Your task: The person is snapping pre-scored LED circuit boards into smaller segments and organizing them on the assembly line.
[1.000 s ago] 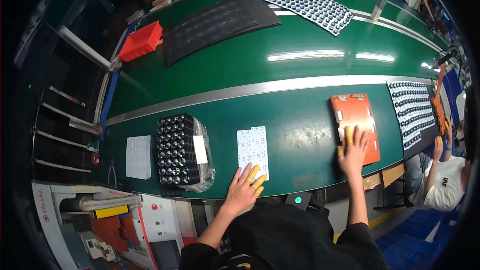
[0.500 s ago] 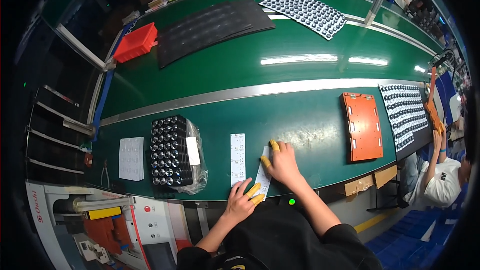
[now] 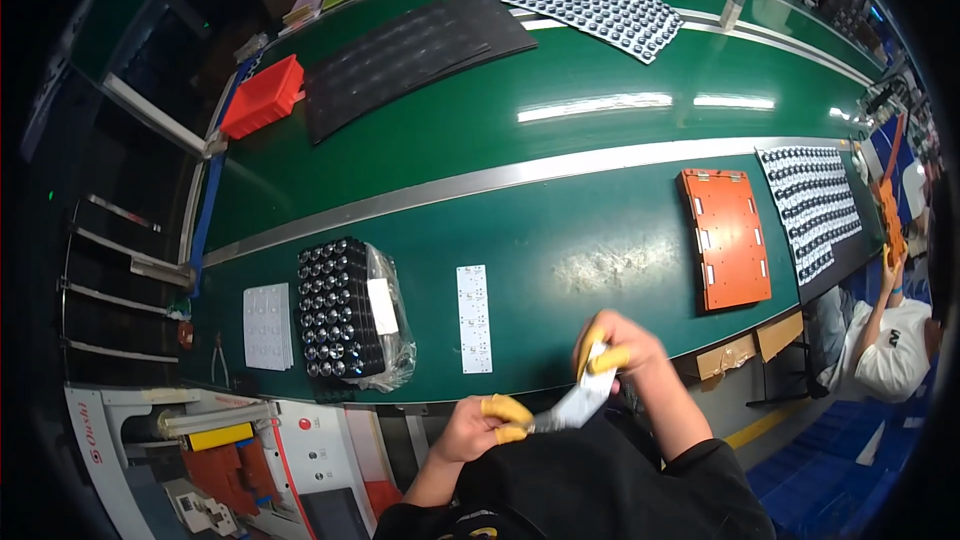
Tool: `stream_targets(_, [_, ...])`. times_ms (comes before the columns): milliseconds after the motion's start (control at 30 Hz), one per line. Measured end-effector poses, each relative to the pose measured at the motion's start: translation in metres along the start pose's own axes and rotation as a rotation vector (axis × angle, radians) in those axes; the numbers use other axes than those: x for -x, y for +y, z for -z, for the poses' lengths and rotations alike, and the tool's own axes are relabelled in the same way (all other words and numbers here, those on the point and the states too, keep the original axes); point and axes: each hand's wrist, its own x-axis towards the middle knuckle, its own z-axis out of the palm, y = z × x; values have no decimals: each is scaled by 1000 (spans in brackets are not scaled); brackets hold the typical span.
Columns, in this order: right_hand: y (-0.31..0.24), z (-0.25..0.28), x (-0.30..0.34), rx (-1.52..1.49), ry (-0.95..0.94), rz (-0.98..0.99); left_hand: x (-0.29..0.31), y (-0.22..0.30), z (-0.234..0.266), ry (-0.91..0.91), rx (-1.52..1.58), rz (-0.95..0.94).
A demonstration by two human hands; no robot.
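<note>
Yellow finger covers sit on several of my fingertips. My right hand [image 3: 622, 350] is closed on the upper end of a white circuit board strip [image 3: 577, 407], which is held off the table in front of my body and slightly smeared by motion. The fingers of my left hand [image 3: 484, 427] pinch its lower left end. A similar white circuit board strip [image 3: 474, 320], with small dark marks, lies flat on the green table beyond my hands. To its left stands a block of black trays with shiny round lenses [image 3: 335, 310], partly wrapped in clear plastic.
White sheets [image 3: 267, 328] and pliers [image 3: 219, 360] lie at the left. An orange fixture [image 3: 726, 240] and a board of black round parts [image 3: 812, 205] are on the right. Farther back are a red bin [image 3: 262, 98], black sheets [image 3: 410, 55] and another parts board [image 3: 598, 12]. A co-worker [image 3: 880, 345] sits at right.
Both hands have lifted the strip off the tabletop and drawn it toward my body. My right hand has moved right and nearer. The other strip stays on the table.
</note>
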Motion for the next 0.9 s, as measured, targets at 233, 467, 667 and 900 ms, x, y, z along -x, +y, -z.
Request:
stream_targets(233, [61, 13, -15, -285, 332, 130, -10, 43, -7, 128, -347, 24])
stream_targets(467, [33, -26, -40, 1602, 925, 499, -33, -22, 6, 842, -774, 37])
stream_targets(667, [9, -111, -14, 1114, 82, 400, -9, -13, 55, 526, -402, -124])
stream_targets(900, [39, -32, -36, -229, -18, 51, 9, -11, -8, 237, 642, -382])
